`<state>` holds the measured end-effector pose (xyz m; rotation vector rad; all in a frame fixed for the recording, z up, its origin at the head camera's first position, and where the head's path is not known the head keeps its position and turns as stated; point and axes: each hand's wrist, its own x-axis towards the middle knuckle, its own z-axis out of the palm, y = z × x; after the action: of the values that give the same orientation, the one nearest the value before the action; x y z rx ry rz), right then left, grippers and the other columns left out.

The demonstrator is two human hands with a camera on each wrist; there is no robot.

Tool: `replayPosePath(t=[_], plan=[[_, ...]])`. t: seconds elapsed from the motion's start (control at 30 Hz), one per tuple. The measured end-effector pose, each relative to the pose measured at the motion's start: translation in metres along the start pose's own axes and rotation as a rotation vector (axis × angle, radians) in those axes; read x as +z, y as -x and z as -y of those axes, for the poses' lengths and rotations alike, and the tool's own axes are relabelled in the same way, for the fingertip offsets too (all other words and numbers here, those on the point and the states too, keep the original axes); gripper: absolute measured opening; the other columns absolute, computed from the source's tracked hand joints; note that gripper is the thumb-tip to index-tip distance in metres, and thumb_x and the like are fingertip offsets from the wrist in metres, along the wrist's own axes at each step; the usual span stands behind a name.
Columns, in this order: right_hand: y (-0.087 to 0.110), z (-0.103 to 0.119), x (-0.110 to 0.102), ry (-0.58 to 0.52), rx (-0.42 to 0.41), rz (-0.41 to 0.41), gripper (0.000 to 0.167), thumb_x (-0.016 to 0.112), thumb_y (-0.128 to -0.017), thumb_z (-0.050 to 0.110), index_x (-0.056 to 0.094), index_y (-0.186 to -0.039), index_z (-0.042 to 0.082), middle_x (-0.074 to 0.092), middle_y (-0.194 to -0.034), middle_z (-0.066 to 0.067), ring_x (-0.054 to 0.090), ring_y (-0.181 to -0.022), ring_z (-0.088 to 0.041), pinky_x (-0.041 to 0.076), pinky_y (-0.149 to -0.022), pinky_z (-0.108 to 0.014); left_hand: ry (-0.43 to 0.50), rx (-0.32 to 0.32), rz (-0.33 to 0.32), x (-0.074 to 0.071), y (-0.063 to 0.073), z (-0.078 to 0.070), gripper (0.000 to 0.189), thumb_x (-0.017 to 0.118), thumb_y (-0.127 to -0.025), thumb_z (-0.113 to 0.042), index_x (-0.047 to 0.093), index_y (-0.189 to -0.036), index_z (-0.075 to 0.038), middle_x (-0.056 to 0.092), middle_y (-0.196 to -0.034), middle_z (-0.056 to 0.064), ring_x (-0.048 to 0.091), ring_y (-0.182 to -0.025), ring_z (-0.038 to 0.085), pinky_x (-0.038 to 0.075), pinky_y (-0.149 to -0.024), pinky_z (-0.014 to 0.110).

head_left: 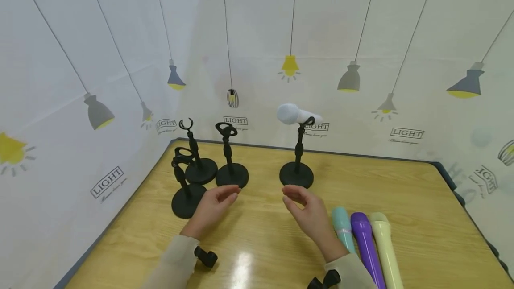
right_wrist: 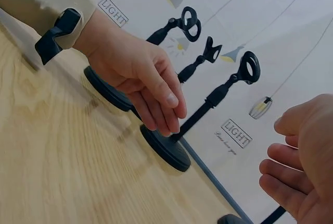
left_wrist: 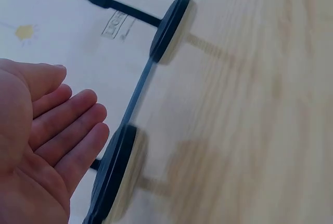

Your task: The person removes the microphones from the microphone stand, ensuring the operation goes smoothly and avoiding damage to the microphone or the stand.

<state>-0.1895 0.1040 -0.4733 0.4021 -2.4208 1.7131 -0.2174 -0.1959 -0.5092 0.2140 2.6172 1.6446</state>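
Note:
Both hands hover over the wooden table, palms facing each other and fingers loosely bent around nothing. My left hand (head_left: 214, 206) is nearest the black microphone stands on the left: a front stand (head_left: 188, 202), a rear one (head_left: 201, 171) and one further right (head_left: 232, 175). My right hand (head_left: 307, 213) is just in front of a black stand (head_left: 297, 175) that bears a white microphone (head_left: 295, 114) lying tilted in its clip. The left wrist view shows the left hand (left_wrist: 52, 135) with its palm bare; the right wrist view shows both hands apart, the right hand (right_wrist: 307, 156) at the edge.
Right of the right forearm, a teal microphone (head_left: 342, 226), a purple microphone (head_left: 366, 244) and a cream microphone (head_left: 386, 249) lie side by side on the table (head_left: 433, 226). A white wall sheet (head_left: 257, 26) printed with lamps stands behind the table's dark edge.

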Motion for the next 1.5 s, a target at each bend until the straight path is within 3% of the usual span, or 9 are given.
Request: replayPosePath(t=[0.13,0.37,0.67,0.8,1.1,1.33,1.5], plan=[[-0.001,-0.005,-0.013,0.015,-0.009,-0.038,0.028,0.074,-0.102,0.006,0.074,-0.129,0.001,0.078,-0.128,-0.015,0.075,-0.117,-0.034,0.060,-0.096,-0.021,0.025,0.029,0.054,0.023,-0.019,-0.006,0.042,0.067,-0.109,-0.029,0.066,-0.147,-0.009,0.072,-0.143,0.003,0.068,-0.135,0.026,0.055,-0.114,0.050],[0.000,-0.009,-0.038,0.039,0.013,-0.077,0.029,0.072,-0.104,0.010,0.073,-0.132,0.003,0.077,-0.131,-0.014,0.074,-0.122,-0.033,0.059,-0.099,-0.024,0.030,0.070,0.090,0.053,-0.047,-0.021,0.042,0.067,-0.110,-0.027,0.066,-0.147,-0.009,0.071,-0.144,0.005,0.066,-0.136,0.029,0.054,-0.114,0.051],[0.002,-0.006,-0.064,0.073,0.037,-0.104,0.030,0.072,-0.105,0.011,0.071,-0.134,0.000,0.076,-0.133,-0.017,0.073,-0.124,-0.035,0.057,-0.096,-0.019,0.059,0.053,0.111,0.082,-0.081,-0.027,0.043,0.067,-0.109,-0.028,0.066,-0.149,-0.011,0.070,-0.146,0.005,0.065,-0.137,0.029,0.053,-0.115,0.052],[0.002,-0.006,-0.073,0.091,0.021,-0.124,0.031,0.072,-0.104,0.009,0.071,-0.134,-0.002,0.076,-0.132,-0.018,0.073,-0.123,-0.037,0.055,-0.096,-0.015,0.082,0.044,0.117,0.093,-0.094,-0.037,0.044,0.068,-0.109,-0.027,0.065,-0.150,-0.011,0.069,-0.147,0.006,0.063,-0.139,0.031,0.051,-0.117,0.053],[0.006,-0.012,-0.086,0.149,0.003,-0.142,0.032,0.072,-0.105,0.009,0.071,-0.135,0.001,0.076,-0.133,-0.017,0.074,-0.122,-0.036,0.058,-0.097,-0.018,0.178,0.041,0.034,0.120,-0.123,-0.049,0.045,0.070,-0.108,-0.022,0.064,-0.149,-0.005,0.070,-0.147,0.012,0.064,-0.139,0.033,0.052,-0.116,0.051],[0.010,-0.017,-0.090,0.150,0.024,-0.155,0.032,0.072,-0.105,0.010,0.070,-0.136,0.000,0.076,-0.133,-0.015,0.073,-0.124,-0.036,0.053,-0.094,-0.009,0.210,0.083,0.040,0.140,-0.142,-0.057,0.044,0.074,-0.105,-0.023,0.067,-0.145,-0.005,0.071,-0.143,0.016,0.067,-0.135,0.035,0.055,-0.114,0.050],[0.012,-0.019,-0.091,0.141,-0.007,-0.168,0.032,0.072,-0.104,0.009,0.070,-0.135,0.000,0.076,-0.132,-0.017,0.074,-0.122,-0.036,0.053,-0.094,-0.008,0.212,0.093,0.015,0.147,-0.150,-0.065,0.039,0.075,-0.105,-0.022,0.072,-0.139,-0.004,0.075,-0.136,0.017,0.070,-0.129,0.035,0.057,-0.111,0.052]])
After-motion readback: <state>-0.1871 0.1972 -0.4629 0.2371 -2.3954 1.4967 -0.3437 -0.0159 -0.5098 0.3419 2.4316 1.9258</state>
